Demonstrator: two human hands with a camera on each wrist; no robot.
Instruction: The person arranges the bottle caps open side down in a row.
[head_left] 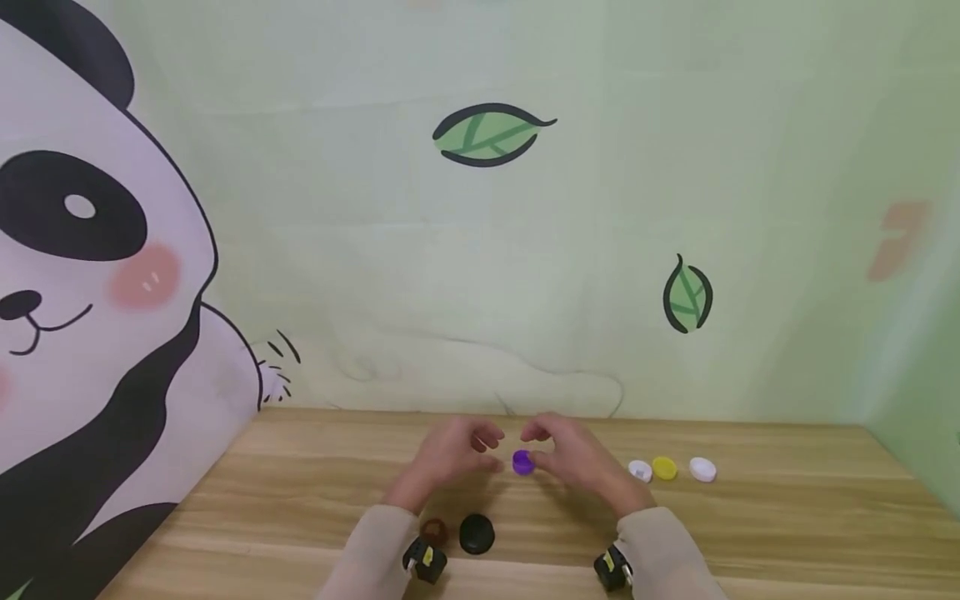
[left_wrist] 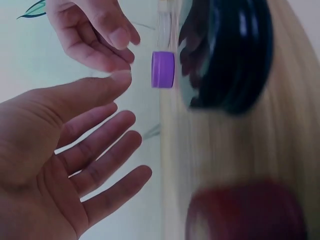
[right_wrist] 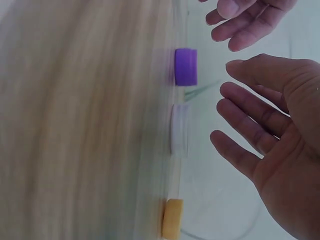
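Observation:
A small purple bottle cap (head_left: 522, 463) sits on the wooden table between my two hands, and it also shows side-on as the purple cap (left_wrist: 163, 70) in the left wrist view. My left hand (head_left: 454, 452) hovers to its left, fingers spread and loosely bent, with nothing in them. On the other side is my right hand (head_left: 576, 457), its thumb overlapping the cap's edge in the head view. The right wrist view has that hand's fingers (right_wrist: 245, 120) apart from the purple cap (right_wrist: 186, 67) and relaxed, holding nothing.
To the right stand a white cap (head_left: 640, 471), a yellow cap (head_left: 664, 468) and another white cap (head_left: 702, 470) in a row. Nearer me, by my left forearm, are a round black lid (head_left: 476, 533) and a reddish-brown round piece (head_left: 433, 531). A printed backdrop (head_left: 480, 275) rises behind the table.

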